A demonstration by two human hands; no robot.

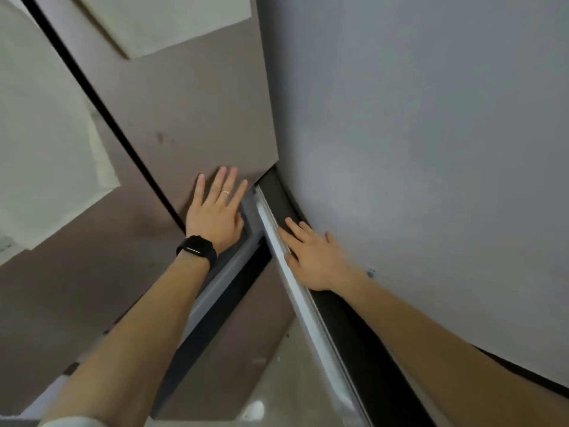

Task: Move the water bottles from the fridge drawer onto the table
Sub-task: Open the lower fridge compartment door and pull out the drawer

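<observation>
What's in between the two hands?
In the head view, a pale grey strip along the fridge's edge runs between the left hand and right hand, beside a dark gap.

The glossy floor (277, 380) (pale, bearing a light reflection) shows below; nothing lies on it.

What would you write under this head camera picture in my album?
Left hand and right hand press flat on the fridge drawer; no water bottles visible.
</observation>
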